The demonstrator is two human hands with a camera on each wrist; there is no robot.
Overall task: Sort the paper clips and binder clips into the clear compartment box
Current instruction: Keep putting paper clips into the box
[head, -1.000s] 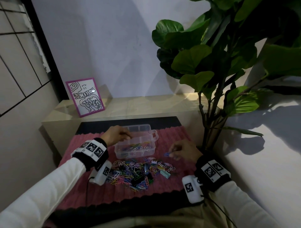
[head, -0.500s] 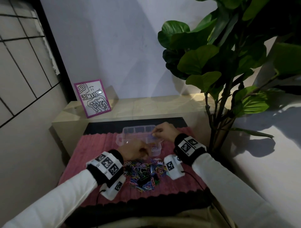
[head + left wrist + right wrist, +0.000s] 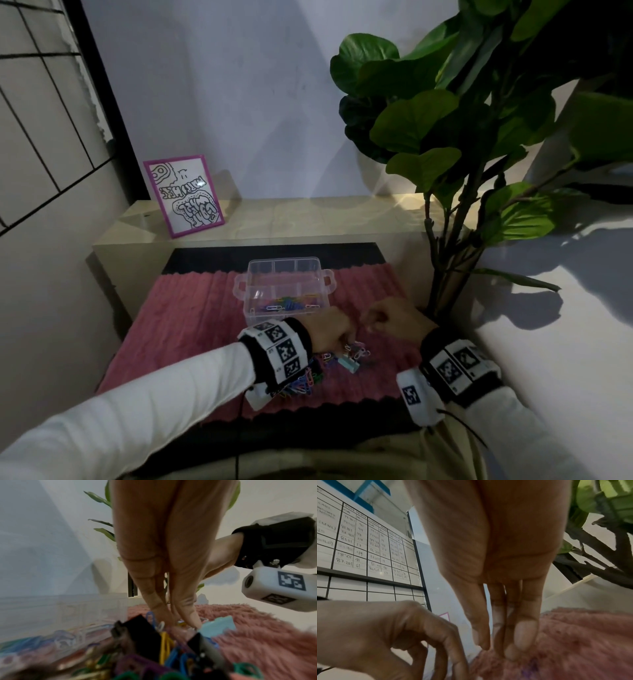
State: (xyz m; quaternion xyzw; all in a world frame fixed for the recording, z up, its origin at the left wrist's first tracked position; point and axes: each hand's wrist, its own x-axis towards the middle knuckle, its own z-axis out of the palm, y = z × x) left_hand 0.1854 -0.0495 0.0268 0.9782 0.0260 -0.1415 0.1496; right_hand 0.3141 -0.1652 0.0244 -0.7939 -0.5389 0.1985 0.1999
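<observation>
The clear compartment box (image 3: pixel 284 274) stands on the pink rug (image 3: pixel 191 318), with coloured paper clips in its near compartment. In front of it lies the pile of clips (image 3: pixel 308 378), partly hidden under my left wrist. My left hand (image 3: pixel 344 342) reaches down into the pile's right side, and its thumb and fingertips (image 3: pixel 192 620) pinch at pale paper clips (image 3: pixel 356 350). Black binder clips (image 3: pixel 142 632) and a light blue binder clip (image 3: pixel 217 627) lie beside those fingers. My right hand (image 3: pixel 371 320) hovers just right of the left one, fingers (image 3: pixel 525 635) pointing down over the rug, holding nothing I can see.
A large potted plant (image 3: pixel 445 137) rises at the right, its stem close to my right hand. A pink-framed drawing (image 3: pixel 183 197) leans on the beige ledge (image 3: pixel 308 219) behind the box. A gridded whiteboard (image 3: pixel 368 547) covers the left wall.
My right hand has come back from over the box to the rug beside the pile. My left hand has moved right and down into the pile.
</observation>
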